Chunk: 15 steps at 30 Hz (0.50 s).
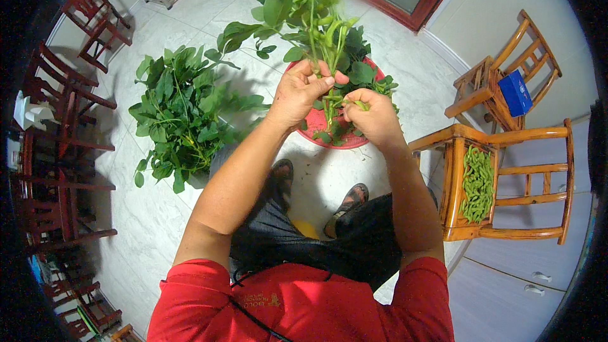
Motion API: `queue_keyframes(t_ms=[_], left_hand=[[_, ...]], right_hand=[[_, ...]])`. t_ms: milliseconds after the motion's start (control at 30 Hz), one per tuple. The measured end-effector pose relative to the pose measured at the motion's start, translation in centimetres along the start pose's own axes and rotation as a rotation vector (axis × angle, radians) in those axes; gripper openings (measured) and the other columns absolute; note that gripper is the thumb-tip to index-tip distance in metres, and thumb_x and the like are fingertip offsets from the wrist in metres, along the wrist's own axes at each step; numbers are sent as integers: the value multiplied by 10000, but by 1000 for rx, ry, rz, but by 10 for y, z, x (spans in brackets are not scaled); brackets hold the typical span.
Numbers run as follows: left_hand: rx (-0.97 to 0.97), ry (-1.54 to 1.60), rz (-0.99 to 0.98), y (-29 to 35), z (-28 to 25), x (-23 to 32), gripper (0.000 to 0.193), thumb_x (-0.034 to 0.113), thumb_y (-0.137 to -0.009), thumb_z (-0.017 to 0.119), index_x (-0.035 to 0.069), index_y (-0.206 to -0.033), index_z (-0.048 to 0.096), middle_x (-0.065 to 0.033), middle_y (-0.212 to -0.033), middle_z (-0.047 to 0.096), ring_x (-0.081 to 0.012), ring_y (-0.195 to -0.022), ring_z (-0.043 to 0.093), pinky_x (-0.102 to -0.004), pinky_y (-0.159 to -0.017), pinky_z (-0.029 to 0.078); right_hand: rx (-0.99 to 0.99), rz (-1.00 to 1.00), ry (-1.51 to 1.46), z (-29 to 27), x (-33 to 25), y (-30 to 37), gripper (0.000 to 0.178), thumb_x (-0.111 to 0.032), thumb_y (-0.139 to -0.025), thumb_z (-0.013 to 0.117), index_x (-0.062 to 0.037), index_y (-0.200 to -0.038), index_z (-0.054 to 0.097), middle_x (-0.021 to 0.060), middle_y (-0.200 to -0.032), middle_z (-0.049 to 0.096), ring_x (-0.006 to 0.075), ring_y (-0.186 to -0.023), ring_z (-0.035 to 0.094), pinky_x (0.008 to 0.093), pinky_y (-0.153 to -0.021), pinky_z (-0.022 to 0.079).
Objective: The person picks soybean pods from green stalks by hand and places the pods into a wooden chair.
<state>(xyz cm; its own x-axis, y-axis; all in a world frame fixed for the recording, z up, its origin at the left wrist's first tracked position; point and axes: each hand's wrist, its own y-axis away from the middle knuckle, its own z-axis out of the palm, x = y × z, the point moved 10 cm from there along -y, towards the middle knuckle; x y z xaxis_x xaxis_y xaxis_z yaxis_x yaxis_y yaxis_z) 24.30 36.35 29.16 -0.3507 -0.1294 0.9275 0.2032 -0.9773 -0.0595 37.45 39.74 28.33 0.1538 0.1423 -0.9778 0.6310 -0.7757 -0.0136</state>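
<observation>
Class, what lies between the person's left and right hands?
The head view shows green stems between the left hand and right hand, with the red basket beneath.

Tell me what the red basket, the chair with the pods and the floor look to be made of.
Red basket: probably plastic, given its even, bright colour and thin rim.
Chair with the pods: apparently wood with a glossy varnish; its orange-brown rails catch highlights.
Floor: likely smooth tile, with straight joints and grey veining; ceramic or stone, I can't tell.
</observation>
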Motion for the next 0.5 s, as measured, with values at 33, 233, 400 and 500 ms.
queue_keyframes(t_ms=[33, 233, 400, 500], left_hand=[[5, -17, 9, -1, -1, 1, 89, 19, -865, 577, 43, -927, 518, -156, -1013, 661, -179, -877, 636, -314, -836, 514], [23, 35, 27, 1, -4, 7, 92, 30, -867, 588, 65, -936, 537, -108, -956, 681, -86, -723, 555, -226, -658, 440], [28, 9, -3, 0, -1, -9, 85, 26, -870, 571, 54, -934, 522, -141, -994, 673, -158, -850, 628, -283, -806, 503], [53, 32, -12, 0, -2, -11, 69, 26, -874, 565, 51, -927, 528, -142, -1012, 669, -164, -872, 626, -294, -828, 501]], right_hand=[[89, -46, 221, -12, 4, -3, 120, -104, -829, 560, -2, -837, 623, 28, -740, 622, 99, -575, 535, 245, -531, 434], [86, 155, -407, -20, 19, -6, 114, -58, -843, 466, -34, -881, 570, 24, -675, 551, 94, -527, 454, 225, -477, 368], [46, 66, -522, 0, 1, 5, 82, -121, -885, 523, -45, -891, 553, -5, -650, 503, 71, -535, 417, 208, -475, 336], [129, 15, -170, -2, -8, 8, 121, -151, -889, 564, -34, -864, 587, -11, -654, 524, 67, -566, 446, 227, -491, 364]])
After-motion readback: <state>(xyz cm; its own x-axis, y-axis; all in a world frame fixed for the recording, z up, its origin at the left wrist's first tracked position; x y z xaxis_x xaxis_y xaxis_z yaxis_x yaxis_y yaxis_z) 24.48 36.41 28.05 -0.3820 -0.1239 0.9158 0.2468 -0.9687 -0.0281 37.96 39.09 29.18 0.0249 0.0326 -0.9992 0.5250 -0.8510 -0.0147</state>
